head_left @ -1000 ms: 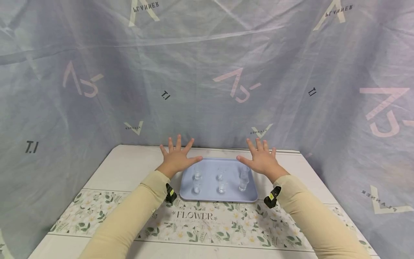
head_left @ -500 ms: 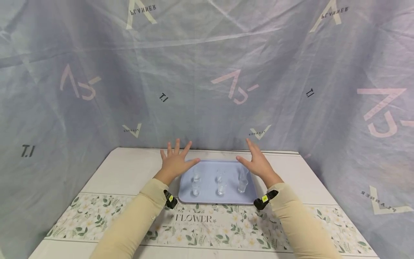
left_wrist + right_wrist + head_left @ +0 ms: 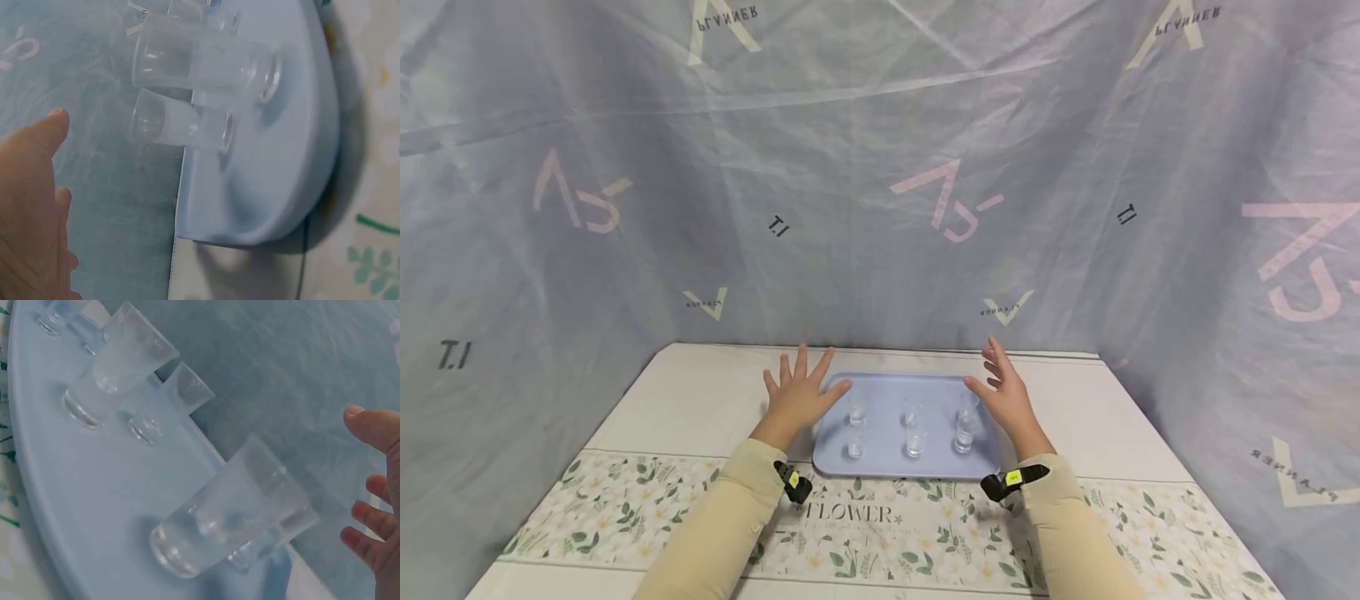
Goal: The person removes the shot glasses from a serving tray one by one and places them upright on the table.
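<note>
Several small clear shot glasses stand upright on a light blue tray (image 3: pixel 880 468), in two rows. My left hand (image 3: pixel 796 402) hovers by the tray's left edge, fingers spread, holding nothing. Nearest to it are the left pair, with the front left glass (image 3: pixel 855 446); the left wrist view has a larger-looking glass (image 3: pixel 206 59) and the thumb apart from it. Over the tray's right side is my right hand (image 3: pixel 1006 402), turned on edge with the thumb out and fingers loosely bent. In the right wrist view the nearest glass (image 3: pixel 231 515) stands apart from those fingers.
The table (image 3: pixel 700 392) has a white cover with a floral band (image 3: pixel 850 550) along the front. A grey-blue printed cloth (image 3: pixel 850 275) hangs behind and along both sides. Black straps with cameras (image 3: pixel 1015 479) sit on both wrists.
Both hands have come lower and slightly closer to me. The right hand has turned from fingers spread to edge-on, with its fingers bending. The tray and glasses keep their places.
</note>
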`<state>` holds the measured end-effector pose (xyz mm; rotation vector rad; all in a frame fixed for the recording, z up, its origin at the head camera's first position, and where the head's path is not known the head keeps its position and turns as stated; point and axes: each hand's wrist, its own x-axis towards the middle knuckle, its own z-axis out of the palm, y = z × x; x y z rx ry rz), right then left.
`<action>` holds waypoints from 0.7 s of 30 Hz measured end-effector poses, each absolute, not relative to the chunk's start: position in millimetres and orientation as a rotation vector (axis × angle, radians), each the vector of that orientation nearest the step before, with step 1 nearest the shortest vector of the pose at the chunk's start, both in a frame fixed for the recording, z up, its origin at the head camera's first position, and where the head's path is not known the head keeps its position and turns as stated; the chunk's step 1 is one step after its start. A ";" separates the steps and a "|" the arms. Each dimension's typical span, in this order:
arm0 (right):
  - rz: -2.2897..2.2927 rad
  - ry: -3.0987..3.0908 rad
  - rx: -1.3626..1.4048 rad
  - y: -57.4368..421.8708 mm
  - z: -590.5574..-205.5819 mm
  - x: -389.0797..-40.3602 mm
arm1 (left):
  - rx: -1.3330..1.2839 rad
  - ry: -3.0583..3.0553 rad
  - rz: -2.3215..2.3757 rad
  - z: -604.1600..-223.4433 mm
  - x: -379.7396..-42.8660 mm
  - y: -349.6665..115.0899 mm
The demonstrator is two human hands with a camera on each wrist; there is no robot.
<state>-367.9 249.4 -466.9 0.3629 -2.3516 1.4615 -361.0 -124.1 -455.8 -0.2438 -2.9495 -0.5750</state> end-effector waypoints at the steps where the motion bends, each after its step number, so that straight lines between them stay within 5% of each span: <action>1: 1.484 -2.337 0.367 249.9 -469.0 -366.8 | -0.243 -2.941 -0.597 -457.3 -360.6 -124.7; 12: 1.712 -2.284 0.461 249.7 -464.4 -338.6 | -0.178 -2.999 -0.671 -491.3 -359.7 -129.0; 21: 1.678 -2.283 0.485 258.2 -491.3 -352.6 | -0.182 -3.051 -0.678 -497.6 -356.8 -128.5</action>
